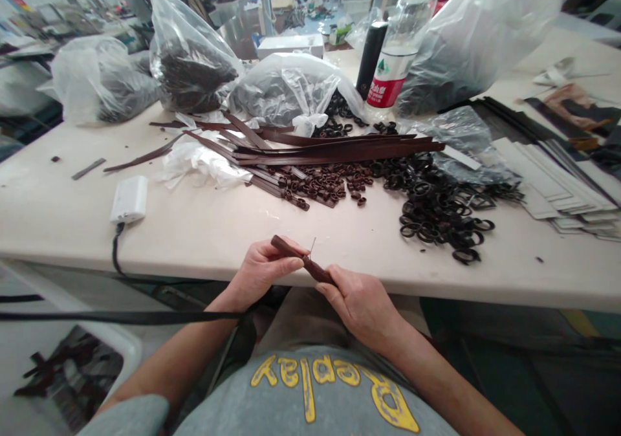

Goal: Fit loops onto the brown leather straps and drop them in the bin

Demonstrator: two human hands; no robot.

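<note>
Just over the table's front edge, both hands grip one dark brown strap (317,270). My left hand (264,268) is closed on its left part, the thumb pressed along it. Around the right part, the fingers of my right hand (361,300) are wrapped. A thin pin-like piece (313,247) sticks up from the strap between the hands; what it belongs to I cannot make out. Beyond the hands lie small brown loops (334,184) in a heap, with long brown straps (339,150) stacked behind them. Black loops (431,203) are piled to the right.
A white adapter (129,200) with a black cable stands at left. Filled plastic bags (194,67), a dark cylinder (372,57) and a bottle (388,80) line the back. Pale flat strips (548,184) lie at right. A white bin (129,345) holds brown scraps below left.
</note>
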